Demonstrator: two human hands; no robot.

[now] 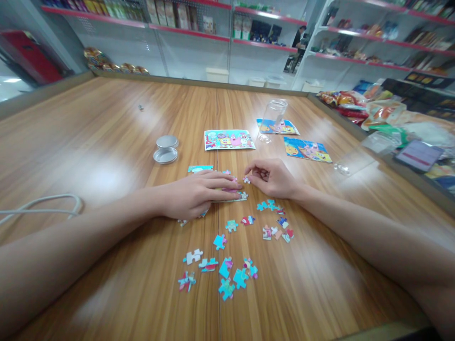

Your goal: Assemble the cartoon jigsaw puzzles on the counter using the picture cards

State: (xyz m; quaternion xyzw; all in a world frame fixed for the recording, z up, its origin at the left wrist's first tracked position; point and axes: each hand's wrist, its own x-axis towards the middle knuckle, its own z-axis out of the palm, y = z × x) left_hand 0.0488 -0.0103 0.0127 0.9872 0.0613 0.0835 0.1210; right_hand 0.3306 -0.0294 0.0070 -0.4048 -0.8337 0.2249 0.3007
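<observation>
My left hand [199, 193] lies flat with fingers stretched out on a partly joined jigsaw [237, 197] at the middle of the wooden table [106, 142]. My right hand [272, 177] is curled just right of it, pinching a small puzzle piece [246, 179] between thumb and fingertips at the jigsaw's upper edge. Several loose puzzle pieces [227, 270] lie scattered on the near side of both hands, with another cluster of pieces [275, 222] below my right wrist.
A finished cartoon picture card [229, 139] lies beyond the hands, with two more cards [307, 149] to its right. A clear plastic jar [273, 118] lies tipped over. Two round metal lids [166, 149] sit left. A white cable [46, 203] runs at far left. Shop shelves stand behind.
</observation>
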